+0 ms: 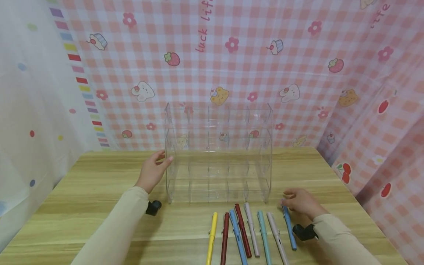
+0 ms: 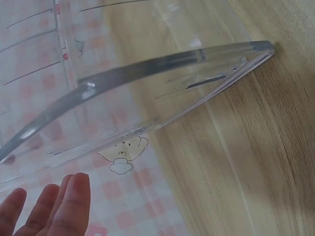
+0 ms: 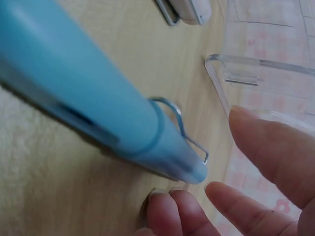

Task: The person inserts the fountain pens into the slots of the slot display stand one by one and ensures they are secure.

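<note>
A clear acrylic rack (image 1: 218, 186) with several compartments stands on the table in the head view. Beside its left wall is my left hand (image 1: 153, 171), its fingers loosely extended; in the left wrist view those fingers (image 2: 74, 204) lie near the rack's edge (image 2: 147, 69) without gripping it. My right hand (image 1: 303, 202) is at the far end of a blue pen (image 1: 289, 228). In the right wrist view, thumb and fingers are spread around the clip end of this pen (image 3: 98, 93), not closed on it; whether a fingertip touches it I cannot tell.
Left of the blue pen lie several more pens: yellow (image 1: 212, 237), dark red (image 1: 225, 237), another blue (image 1: 237, 235), teal (image 1: 264, 237) and pale lilac (image 1: 277, 237). A checked cloth (image 1: 198, 81) hangs behind the wooden table (image 1: 82, 206).
</note>
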`<state>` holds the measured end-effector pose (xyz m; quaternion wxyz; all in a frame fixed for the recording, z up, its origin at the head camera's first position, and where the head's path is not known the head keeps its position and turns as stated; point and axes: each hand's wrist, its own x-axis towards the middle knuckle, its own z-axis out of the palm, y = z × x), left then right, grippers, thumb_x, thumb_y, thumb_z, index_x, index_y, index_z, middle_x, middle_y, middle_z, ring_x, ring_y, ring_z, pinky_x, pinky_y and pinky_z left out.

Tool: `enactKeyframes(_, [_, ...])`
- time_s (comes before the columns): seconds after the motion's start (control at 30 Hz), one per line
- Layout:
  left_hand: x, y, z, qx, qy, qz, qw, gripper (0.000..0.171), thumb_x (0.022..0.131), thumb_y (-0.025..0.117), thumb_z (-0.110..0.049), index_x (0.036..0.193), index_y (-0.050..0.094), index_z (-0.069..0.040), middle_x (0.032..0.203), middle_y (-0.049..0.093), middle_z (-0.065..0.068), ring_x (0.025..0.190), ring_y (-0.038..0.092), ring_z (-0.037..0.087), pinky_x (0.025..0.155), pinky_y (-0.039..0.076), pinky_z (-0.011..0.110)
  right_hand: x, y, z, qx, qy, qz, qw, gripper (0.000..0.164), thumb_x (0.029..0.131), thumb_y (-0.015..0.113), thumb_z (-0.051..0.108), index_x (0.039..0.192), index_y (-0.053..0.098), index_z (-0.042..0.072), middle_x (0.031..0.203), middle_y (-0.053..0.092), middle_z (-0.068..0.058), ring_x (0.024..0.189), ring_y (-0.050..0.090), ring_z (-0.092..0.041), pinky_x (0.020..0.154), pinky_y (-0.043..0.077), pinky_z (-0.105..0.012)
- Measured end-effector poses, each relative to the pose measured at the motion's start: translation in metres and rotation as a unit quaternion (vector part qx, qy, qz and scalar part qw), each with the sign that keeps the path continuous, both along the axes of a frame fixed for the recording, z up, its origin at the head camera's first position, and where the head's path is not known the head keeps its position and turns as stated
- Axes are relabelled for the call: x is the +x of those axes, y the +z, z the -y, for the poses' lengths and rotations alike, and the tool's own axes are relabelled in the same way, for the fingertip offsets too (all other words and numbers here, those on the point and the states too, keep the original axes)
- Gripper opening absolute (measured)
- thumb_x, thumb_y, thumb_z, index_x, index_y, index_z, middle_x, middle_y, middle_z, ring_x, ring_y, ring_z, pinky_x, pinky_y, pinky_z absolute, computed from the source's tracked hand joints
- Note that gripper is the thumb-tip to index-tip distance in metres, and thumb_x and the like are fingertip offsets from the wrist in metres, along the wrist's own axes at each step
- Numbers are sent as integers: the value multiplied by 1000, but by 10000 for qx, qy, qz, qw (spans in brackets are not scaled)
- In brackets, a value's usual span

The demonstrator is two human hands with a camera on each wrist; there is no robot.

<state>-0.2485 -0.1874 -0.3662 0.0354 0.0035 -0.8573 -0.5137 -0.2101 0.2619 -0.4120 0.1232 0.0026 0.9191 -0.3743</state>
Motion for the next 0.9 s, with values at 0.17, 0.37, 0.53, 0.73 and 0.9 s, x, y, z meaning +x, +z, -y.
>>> enactKeyframes(0.17, [0,0,-2,-54,-14,21,10000,65,99,55,-32,150,30,-1,147,38,26,131,41,42,101,42,51,0,-1,2,105,-37,-18,9999,54,86,71,19,124,52,-14,112,61,-33,83,65,-25,69,54,-39])
enactKeyframes(0.37, [0,1,-4,328,44,191,9993,62,99,56,-27,149,31,0,148,36,25,132,41,40,100,45,48,0,-1,3,149,3,-38,9999,47,83,74,17,116,57,-13,101,66,-25,79,65,-24,68,53,-39])
enactKeyframes(0.53, [1,3,-6,618,70,262,9977,60,99,55,-23,149,31,1,147,36,25,131,42,40,99,45,48,0,-4,4,165,-24,-5,9999,38,81,75,15,105,60,-9,92,67,-14,75,62,-20,66,52,-35])
enactKeyframes(0.73, [1,4,-8,808,102,300,9962,60,99,55,-21,149,30,1,145,38,25,129,44,38,99,45,47,-1,-4,6,254,-109,-1,9996,27,80,75,13,96,61,-5,84,64,-7,71,57,-19,62,47,-30])
enactKeyframes(0.9, [0,3,-8,940,163,343,9949,59,99,56,-20,149,32,0,144,39,24,127,44,37,98,46,46,-3,-4,6,389,-156,-10,9991,23,79,74,12,91,62,-4,80,62,-7,69,57,-18,60,47,-30])
